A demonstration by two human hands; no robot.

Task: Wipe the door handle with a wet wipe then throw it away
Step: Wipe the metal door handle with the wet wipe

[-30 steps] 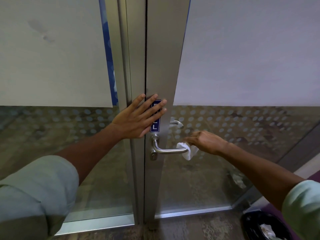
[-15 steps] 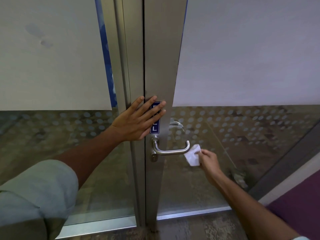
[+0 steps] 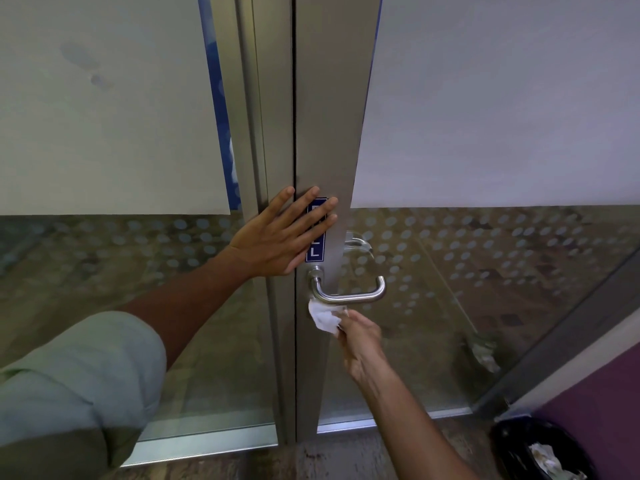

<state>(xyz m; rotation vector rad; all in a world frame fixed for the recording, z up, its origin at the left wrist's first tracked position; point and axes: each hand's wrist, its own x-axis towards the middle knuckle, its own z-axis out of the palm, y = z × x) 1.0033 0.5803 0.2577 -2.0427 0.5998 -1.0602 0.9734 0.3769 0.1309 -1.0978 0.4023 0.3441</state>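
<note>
A brushed-metal lever door handle sticks out of the grey door frame at mid-height. My right hand pinches a crumpled white wet wipe just under the handle's left end, with the wipe touching the frame below the handle base. My left hand lies flat with fingers spread on the frame above the handle, partly covering a blue sign.
A black bin with crumpled white paper inside stands on the floor at the bottom right. Glass panels with dotted film and white sheets flank the frame. A purple wall rises at the right.
My right hand has carried the wipe from the handle's right end leftward and under it to the handle base. The left hand has stayed flat on the frame.
</note>
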